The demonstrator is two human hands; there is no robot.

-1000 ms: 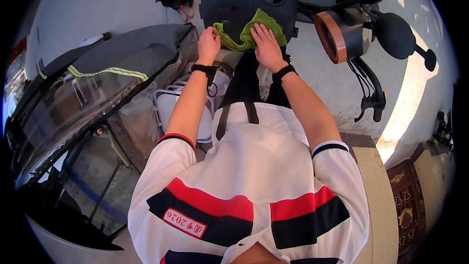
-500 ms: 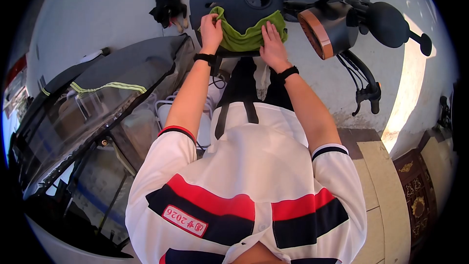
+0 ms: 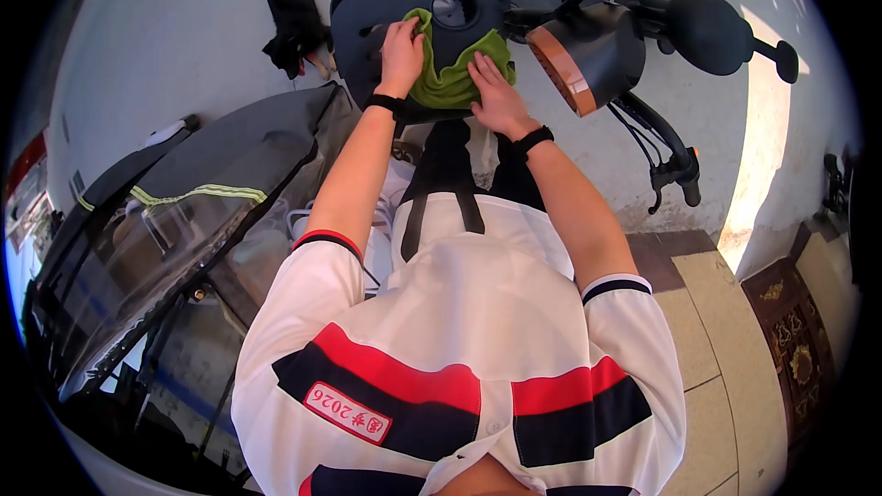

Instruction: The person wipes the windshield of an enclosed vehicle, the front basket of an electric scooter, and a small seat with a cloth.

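Note:
A crumpled green cloth [image 3: 447, 84] lies on the lower part of a dark grey plastic tray [image 3: 367, 14] with a round opening near its top. My left hand [image 3: 402, 60] is closed on the cloth's left edge, fingers curled over it. On the right side of the cloth rests my right hand [image 3: 501, 96], its fingers stretched out and pressing flat. Both wrists wear black bands. The cloth hides part of the tray's surface, and my own fingers cover the gripped edge.
To the right of the tray stand a dark round lamp-like housing [image 3: 597, 60] with an orange rim, a handlebar grip [image 3: 684, 179] and a black mirror [image 3: 707, 32]. A black dog [image 3: 296, 9] lies on the floor. At left is a vehicle cover [image 3: 239, 142] with clear panels.
My left hand has shifted right across the tray, drawing the cloth's left edge inward, so the cloth is more bunched. My right hand stays flat on it. The whole view has shifted slightly.

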